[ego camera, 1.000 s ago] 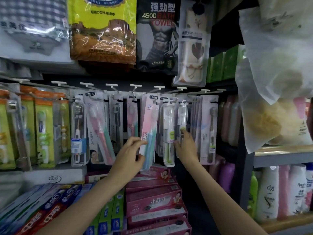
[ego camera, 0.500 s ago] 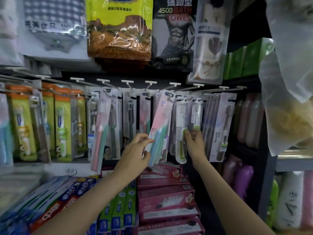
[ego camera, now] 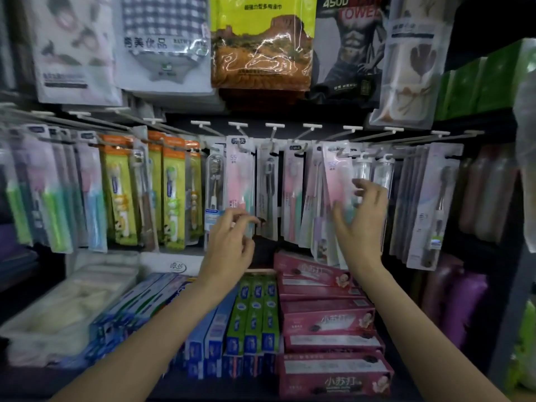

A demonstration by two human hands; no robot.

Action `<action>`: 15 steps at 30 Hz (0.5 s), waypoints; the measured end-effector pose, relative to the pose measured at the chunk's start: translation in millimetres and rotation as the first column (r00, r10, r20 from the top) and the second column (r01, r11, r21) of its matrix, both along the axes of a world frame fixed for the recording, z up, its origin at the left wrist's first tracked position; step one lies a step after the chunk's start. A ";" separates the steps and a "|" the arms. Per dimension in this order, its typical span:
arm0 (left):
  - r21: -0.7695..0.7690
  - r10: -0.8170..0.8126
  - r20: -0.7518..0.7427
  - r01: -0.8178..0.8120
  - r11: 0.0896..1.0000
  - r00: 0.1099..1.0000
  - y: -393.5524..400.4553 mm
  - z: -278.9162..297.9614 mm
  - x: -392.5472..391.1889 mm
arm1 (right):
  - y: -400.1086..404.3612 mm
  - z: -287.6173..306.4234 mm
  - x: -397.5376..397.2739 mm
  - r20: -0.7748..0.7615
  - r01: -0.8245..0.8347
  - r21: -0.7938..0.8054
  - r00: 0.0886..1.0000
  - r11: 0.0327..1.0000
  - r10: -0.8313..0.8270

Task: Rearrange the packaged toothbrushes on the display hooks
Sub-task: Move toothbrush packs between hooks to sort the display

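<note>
Packaged toothbrushes hang in a row on white display hooks (ego camera: pixel 274 126). My left hand (ego camera: pixel 230 245) is low in the middle, its fingers loosely curled by the lower end of a pink and green toothbrush pack (ego camera: pixel 239 181); I see nothing held in it. My right hand (ego camera: pixel 361 224) is raised with fingers spread against the lower part of a pink and teal toothbrush pack (ego camera: pixel 338 175) that hangs tilted on its hook. Two clear tube toothbrush cases (ego camera: pixel 362 169) hang just behind those fingers. The frame is blurred.
Green and orange children's toothbrush packs (ego camera: pixel 174 192) hang to the left and grey packs (ego camera: pixel 435 204) to the right. Toothpaste boxes, pink (ego camera: pixel 327 320) and blue and green (ego camera: pixel 252 317), are stacked below the hooks. Towel bags (ego camera: pixel 261 42) hang above. Bottles stand on shelves at right.
My left hand has let go of the pink and teal pack and moved left and down. My right hand left the clear case and spread over the pink and teal pack. The view swung left.
</note>
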State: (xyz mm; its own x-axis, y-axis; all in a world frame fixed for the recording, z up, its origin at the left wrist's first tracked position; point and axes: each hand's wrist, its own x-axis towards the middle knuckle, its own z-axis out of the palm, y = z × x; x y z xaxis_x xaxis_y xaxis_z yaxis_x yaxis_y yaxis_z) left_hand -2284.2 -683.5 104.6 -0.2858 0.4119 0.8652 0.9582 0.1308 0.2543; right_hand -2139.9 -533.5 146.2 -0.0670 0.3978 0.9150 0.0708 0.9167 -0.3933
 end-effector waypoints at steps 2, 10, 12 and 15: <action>0.049 0.044 -0.006 -0.044 0.998 0.999 -14.9 1.3 -11.5 | -18.2 6.2 -11.0 0.053 -0.006 0.100 0.999 0.995 0.000; 0.102 0.189 0.161 -0.207 0.973 0.969 -84.0 2.4 -70.4 | -93.3 1.7 -79.8 0.296 -0.234 0.132 0.937 0.963 0.187; 0.066 0.205 0.190 -0.220 0.973 0.960 -102.2 -1.3 -89.2 | -118.5 -0.6 -105.8 0.353 -0.318 0.055 0.893 0.946 0.279; -0.026 0.215 0.235 -0.216 0.976 0.948 -129.1 -8.2 -114.9 | -151.8 -4.8 -151.4 0.423 -0.323 -0.125 0.838 0.938 0.345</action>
